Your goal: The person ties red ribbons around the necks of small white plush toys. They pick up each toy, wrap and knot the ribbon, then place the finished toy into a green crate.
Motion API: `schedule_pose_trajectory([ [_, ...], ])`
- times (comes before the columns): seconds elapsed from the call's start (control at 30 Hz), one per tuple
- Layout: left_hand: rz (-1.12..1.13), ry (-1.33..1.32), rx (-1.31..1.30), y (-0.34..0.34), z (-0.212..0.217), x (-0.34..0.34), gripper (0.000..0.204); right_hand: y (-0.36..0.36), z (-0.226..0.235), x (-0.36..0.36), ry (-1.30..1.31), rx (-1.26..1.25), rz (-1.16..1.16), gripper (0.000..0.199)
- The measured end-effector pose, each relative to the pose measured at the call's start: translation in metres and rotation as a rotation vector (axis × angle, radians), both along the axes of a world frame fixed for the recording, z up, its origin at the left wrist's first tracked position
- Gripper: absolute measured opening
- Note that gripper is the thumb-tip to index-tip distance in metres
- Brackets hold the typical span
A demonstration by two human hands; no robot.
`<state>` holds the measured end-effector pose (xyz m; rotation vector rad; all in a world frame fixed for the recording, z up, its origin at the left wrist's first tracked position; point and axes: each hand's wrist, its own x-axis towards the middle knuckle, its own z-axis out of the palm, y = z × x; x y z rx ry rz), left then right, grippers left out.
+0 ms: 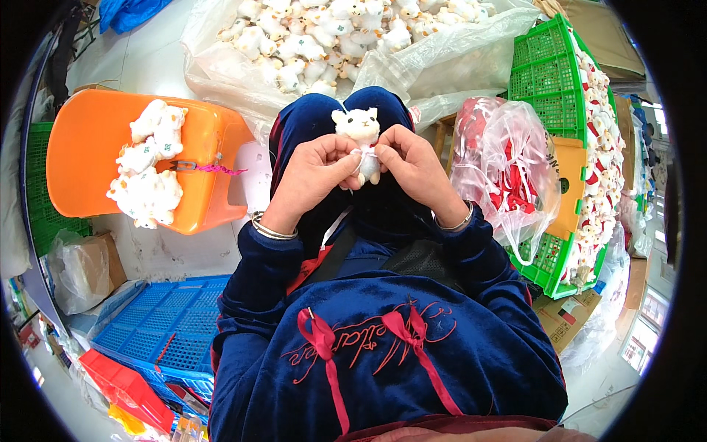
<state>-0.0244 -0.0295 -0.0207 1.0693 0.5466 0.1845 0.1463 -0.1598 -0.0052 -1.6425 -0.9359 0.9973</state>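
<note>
A cluttered workroom with a pale floor (155,254) surrounds a seated worker in the head view, with a blue plastic crate (162,317) at lower left and a carton (567,317) at lower right. A small white plush animal (359,127) sits upright above the worker's lap. The left hand (315,173) is closed in a pinch at its chest; the right hand (418,173) pinches the other side, thumb and forefinger nearly together, around what looks like a pale strip.

The piece in hand appears partway done. Plain-looking plush animals (302,48) fill a clear plastic sack (210,70) beyond the knees, seemingly still to be handled, and more lie on an orange plastic seat (77,158) beside thread snips (185,166). Others, wearing red (593,166), pack a green crate (545,70) at right, apparently finished, near a bag of red pieces (541,180).

Red cursive embroidery, upside down, crosses the blue velour sweatshirt (442,376); green marks on the seat's toys and print on the carton are too small to read.
</note>
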Motion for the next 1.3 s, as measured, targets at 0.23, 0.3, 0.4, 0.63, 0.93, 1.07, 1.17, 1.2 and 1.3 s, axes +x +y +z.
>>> schedule_pose_trajectory([
  [0.23,0.073,-0.026,-0.083,-0.002,0.0,0.0,0.017,-0.001,-0.003,0.0,-0.024,0.009,0.028,0.014],
  [0.3,0.082,-0.035,-0.091,-0.002,-0.002,0.0,0.017,-0.001,-0.002,-0.001,-0.021,0.02,0.021,0.013],
  [0.4,0.081,-0.043,-0.11,-0.001,-0.005,-0.001,0.017,-0.001,-0.002,-0.002,-0.018,0.04,0.01,0.013],
  [0.63,0.045,-0.034,-0.123,0.002,-0.001,-0.001,0.017,0.0,0.001,-0.003,0.058,0.045,-0.012,0.012],
  [0.93,0.0,-0.002,0.043,0.002,0.001,0.002,0.013,0.002,0.003,0.002,-0.096,0.027,-0.013,0.011],
  [1.07,0.089,0.013,0.008,-0.004,0.002,0.006,0.012,0.007,0.032,-0.001,-0.342,-0.035,0.003,0.01],
  [1.17,0.111,0.017,0.009,-0.007,0.0,0.008,0.014,0.009,0.036,0.0,-0.395,-0.023,0.035,0.009],
  [1.2,0.118,0.017,0.008,-0.008,0.0,0.009,0.014,0.01,0.034,0.0,-0.381,-0.017,0.036,0.009],
  [1.3,0.094,0.012,0.016,-0.008,0.002,0.009,0.015,0.012,0.033,0.002,-0.292,-0.083,0.027,0.01],
])
